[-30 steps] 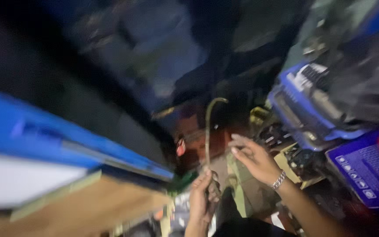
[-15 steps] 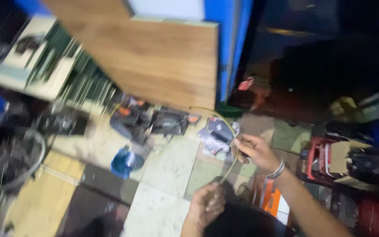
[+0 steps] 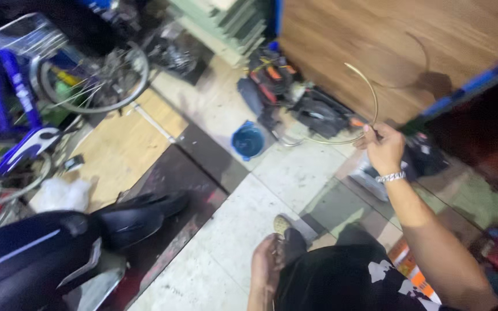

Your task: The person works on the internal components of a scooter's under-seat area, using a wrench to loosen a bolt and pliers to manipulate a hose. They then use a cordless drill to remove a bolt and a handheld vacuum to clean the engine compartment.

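Observation:
My right hand (image 3: 383,147), with a silver bracelet on the wrist, is raised and pinches a thin brass-coloured curved cable (image 3: 374,98). The cable arcs up over the hand and loops back to the left below it. My left hand (image 3: 266,264) hangs low by my knee and a shoe (image 3: 283,226), fingers curled and blurred. Whether it holds anything does not show. My dark trousers fill the bottom of the view.
A wooden board (image 3: 399,40) leans behind the cable. Black and orange power tools (image 3: 318,112) and a small blue tub (image 3: 248,140) lie on the tiled floor. A bicycle wheel (image 3: 90,80) stands at the left, and a black scooter body (image 3: 59,247) at the lower left.
The view has swung from the shelf to the floor. My right hand still holds the cable and is now higher. My left hand has dropped away from the cable's lower end.

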